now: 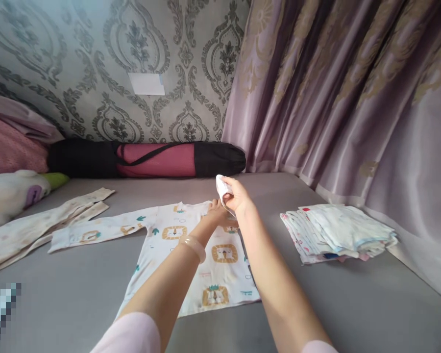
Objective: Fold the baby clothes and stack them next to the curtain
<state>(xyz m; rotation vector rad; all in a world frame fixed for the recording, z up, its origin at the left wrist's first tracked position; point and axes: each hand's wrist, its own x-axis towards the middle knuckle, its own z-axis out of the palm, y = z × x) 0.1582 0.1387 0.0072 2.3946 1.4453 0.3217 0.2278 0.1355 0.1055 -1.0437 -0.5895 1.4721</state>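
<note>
**Steadying a white, lion-print fabric shirt [225, 253]**

We do well to smooth it over the flat grey surface [353, 294], lifting the bunched white sleeve [222, 185] gently. Our right hand [237, 193], raised, closes its grip on that sleeve; our left hand [216, 212] reaches low onto the shirt, pinching or pressing, we cannot tell.

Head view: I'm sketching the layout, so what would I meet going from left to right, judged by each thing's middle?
Beige garment → lion-print shirt → left hand → right hand → stack of folded cloths.
</note>
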